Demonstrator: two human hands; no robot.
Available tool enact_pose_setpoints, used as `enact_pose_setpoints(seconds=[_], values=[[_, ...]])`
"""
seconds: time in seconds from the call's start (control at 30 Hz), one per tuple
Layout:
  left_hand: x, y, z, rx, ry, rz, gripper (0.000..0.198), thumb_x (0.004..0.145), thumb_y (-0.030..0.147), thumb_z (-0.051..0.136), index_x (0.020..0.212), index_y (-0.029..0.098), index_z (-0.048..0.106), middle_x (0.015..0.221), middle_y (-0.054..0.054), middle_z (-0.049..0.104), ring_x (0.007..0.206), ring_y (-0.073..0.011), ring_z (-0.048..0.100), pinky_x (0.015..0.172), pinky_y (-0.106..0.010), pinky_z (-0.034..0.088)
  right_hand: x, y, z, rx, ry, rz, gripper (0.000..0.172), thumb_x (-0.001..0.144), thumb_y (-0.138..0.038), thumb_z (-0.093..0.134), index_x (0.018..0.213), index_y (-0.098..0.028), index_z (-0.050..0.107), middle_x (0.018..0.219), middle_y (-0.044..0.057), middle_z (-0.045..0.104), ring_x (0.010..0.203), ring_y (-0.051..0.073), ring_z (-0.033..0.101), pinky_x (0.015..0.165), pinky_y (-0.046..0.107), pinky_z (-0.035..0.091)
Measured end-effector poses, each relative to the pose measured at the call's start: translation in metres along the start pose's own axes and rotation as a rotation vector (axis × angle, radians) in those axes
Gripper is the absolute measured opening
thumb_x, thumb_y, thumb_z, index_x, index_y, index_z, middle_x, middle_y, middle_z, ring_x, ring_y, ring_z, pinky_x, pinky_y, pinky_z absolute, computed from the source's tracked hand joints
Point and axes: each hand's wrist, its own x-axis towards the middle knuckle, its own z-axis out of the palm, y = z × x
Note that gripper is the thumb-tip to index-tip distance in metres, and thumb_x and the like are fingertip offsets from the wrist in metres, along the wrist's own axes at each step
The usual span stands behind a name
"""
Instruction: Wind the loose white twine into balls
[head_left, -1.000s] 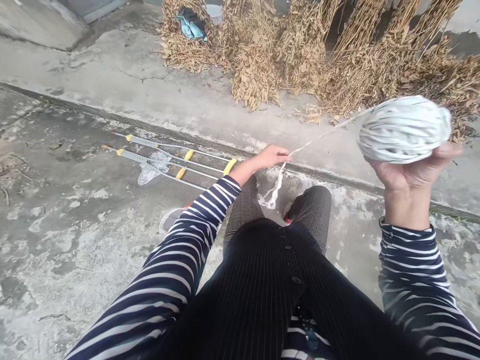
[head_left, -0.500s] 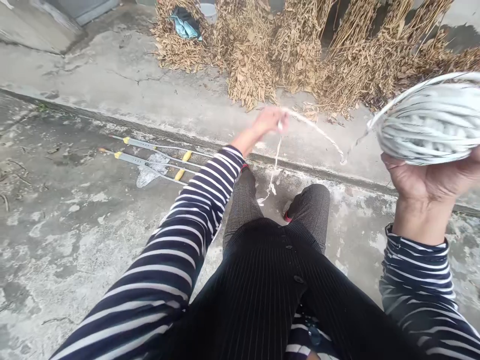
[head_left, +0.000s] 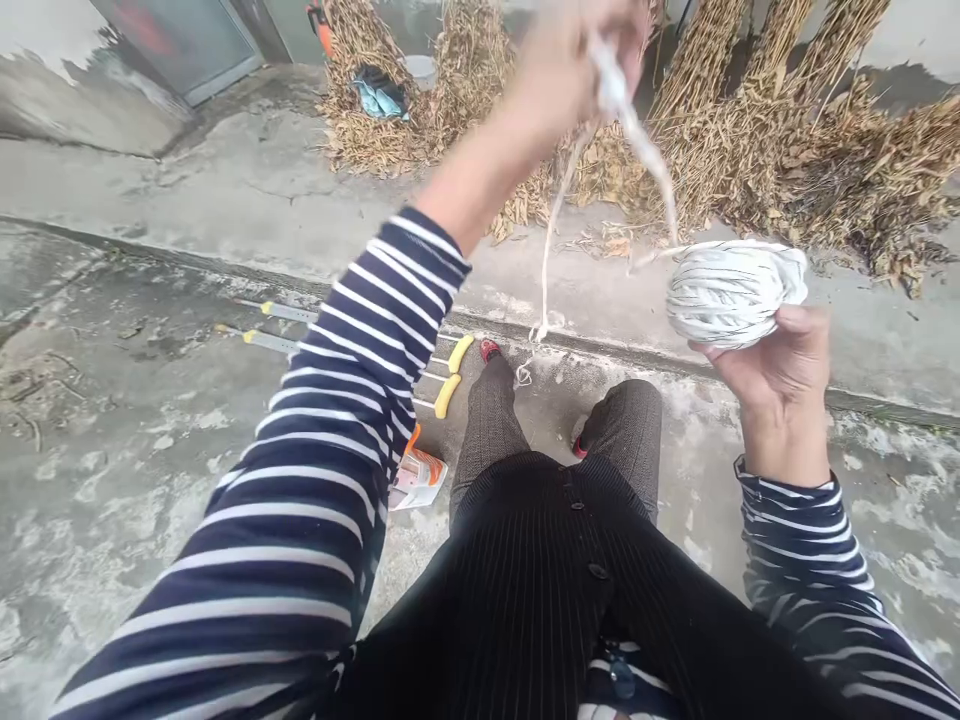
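While a person sits looking down over their own lap, two crutches (head_left: 279, 340) lie on the concrete ground (head_left: 127, 500) at the left, their yellow grips (head_left: 448, 375) showing just past a striped sleeve (head_left: 322, 420) that hides their middles. An orange-and-white packet (head_left: 417, 482) lies beside that sleeve, near the dark trouser knees (head_left: 487, 440). The left hand (head_left: 570, 70) is raised high, blurred and cut off by the top of the view. Its fingers pinch together on a pale twisted strand (head_left: 626, 125), though the blur hides the exact grip. From there, one length of the strand slants down and right to the ball, while a slack length drops in a loop to the ground near a red shoe toe (head_left: 490, 350). The ball of white yarn (head_left: 735, 293) lies with its long axis roughly level, just above the right hand (head_left: 772, 385) and touching it. That hand's fingers (head_left: 802, 320) curl around the ball's underside, cupped and partly open. Dried plant stalks (head_left: 825, 170) stand behind, beyond a concrete ledge (head_left: 600, 345).
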Motion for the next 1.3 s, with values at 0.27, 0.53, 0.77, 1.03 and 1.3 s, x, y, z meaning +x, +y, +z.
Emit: enact_pose_setpoints(seconds=[0.27, 0.53, 0.77, 1.03, 1.3], values=[[-0.108, -0.177, 0.087, 0.071, -0.295, -0.374, 0.014, 0.076, 0.009, 0.068, 0.087, 0.013, 0.074, 0.079, -0.006, 0.071, 0.087, -0.0212, 0.069, 0.094, -0.036, 0.053, -0.005, 0.005, -0.008, -0.169, 0.003, 0.108, 0.065, 0.056, -0.027, 0.075, 0.12, -0.032, 0.064, 0.108, 0.003, 0.075, 0.063, 0.016, 0.062, 0.043, 0.025, 0.047], [-0.156, -0.166, 0.13, -0.277, -0.181, -0.251, 0.04, 0.081, 0.017, 0.067, 0.121, 0.014, 0.07, 0.127, -0.013, 0.072, 0.118, -0.0226, 0.065, 0.11, -0.036, 0.045, 0.001, 0.057, -0.024, -0.293, 0.053, 0.419, 0.055, 0.063, -0.034, 0.077, 0.116, -0.03, 0.061, 0.098, 0.001, 0.071, 0.072, 0.019, 0.064, 0.052, 0.03, 0.053], [-0.188, -0.138, 0.143, -0.361, -0.223, -0.149, 0.045, 0.087, 0.025, 0.068, 0.132, 0.022, 0.068, 0.137, -0.011, 0.068, 0.13, -0.0247, 0.061, 0.116, -0.041, 0.042, -0.012, 0.085, -0.027, -0.233, 0.117, 0.582, 0.057, 0.057, -0.029, 0.083, 0.11, -0.029, 0.06, 0.097, -0.001, 0.068, 0.07, 0.017, 0.064, 0.05, 0.029, 0.055], [-0.187, -0.139, 0.134, -0.325, -0.213, -0.254, 0.021, 0.085, 0.031, 0.069, 0.093, 0.014, 0.079, 0.107, -0.01, 0.08, 0.107, -0.0255, 0.071, 0.102, -0.037, 0.05, -0.019, 0.09, -0.027, -0.215, 0.057, 0.615, 0.063, 0.056, -0.027, 0.087, 0.113, -0.028, 0.061, 0.095, -0.001, 0.068, 0.066, 0.016, 0.064, 0.047, 0.027, 0.054], [-0.179, -0.104, 0.073, -0.5, -0.217, -0.182, 0.028, 0.083, 0.036, 0.065, 0.063, 0.017, 0.063, 0.081, -0.008, 0.076, 0.103, -0.0236, 0.071, 0.104, -0.038, 0.049, -0.017, 0.095, -0.025, -0.278, -0.015, 0.657, 0.065, 0.054, -0.024, 0.09, 0.112, -0.031, 0.061, 0.092, -0.003, 0.066, 0.064, 0.013, 0.064, 0.047, 0.024, 0.057]])
